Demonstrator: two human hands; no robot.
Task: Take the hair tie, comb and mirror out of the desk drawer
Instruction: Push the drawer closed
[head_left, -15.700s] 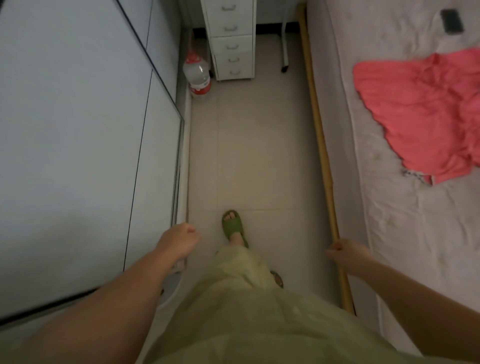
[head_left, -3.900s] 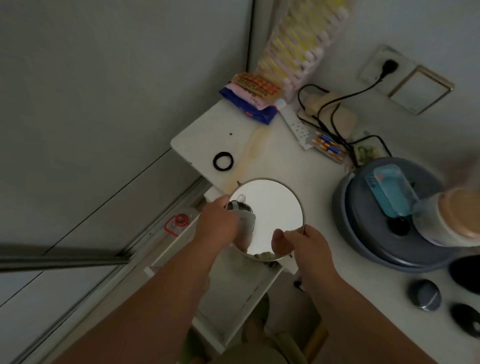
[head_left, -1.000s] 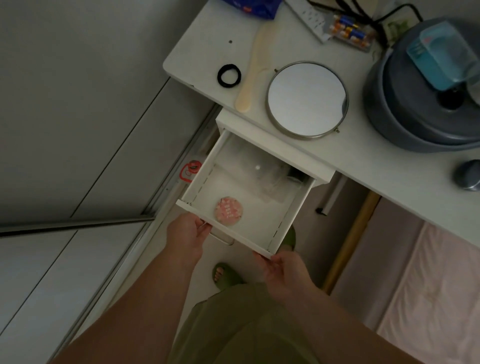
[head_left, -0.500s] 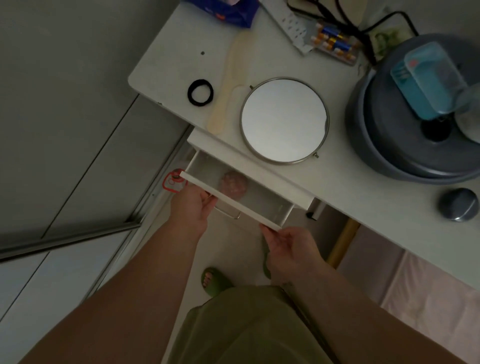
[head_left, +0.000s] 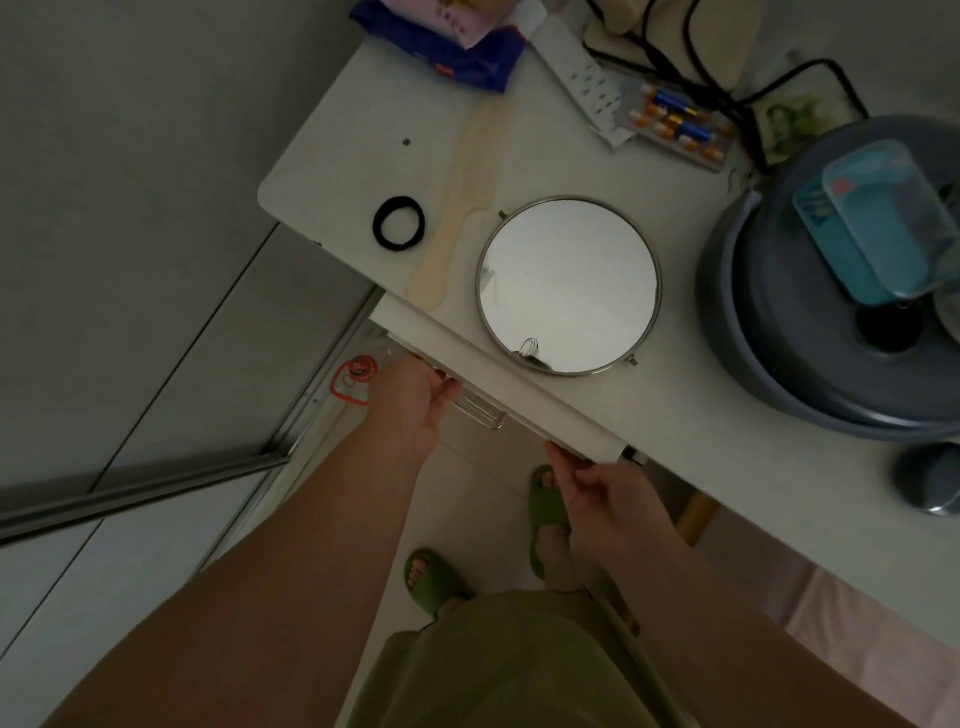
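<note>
Both hands on drawer (head_left: 498, 395) front, left hand (head_left: 410, 410) at handle, right hand (head_left: 597, 493) pinching its corner (drawer looks shut), w/ hair tie (head_left: 399, 224), comb (head_left: 457, 228), mirror (head_left: 569, 285) already on desk (head_left: 701, 467) at 12 o'clock, so task looks abt done.

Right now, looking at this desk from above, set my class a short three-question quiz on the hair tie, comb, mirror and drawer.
1. True or false: the black elastic hair tie lies on the white desk top.
2. Which lies between hair tie and round metal-rimmed mirror: A blue packet, B pale cream comb, C batteries?
3. Fill in: the white drawer is nearly ____.

Key: 1 true. 2 B. 3 shut; the left hand is at its clear handle, the right hand at its corner.
</note>
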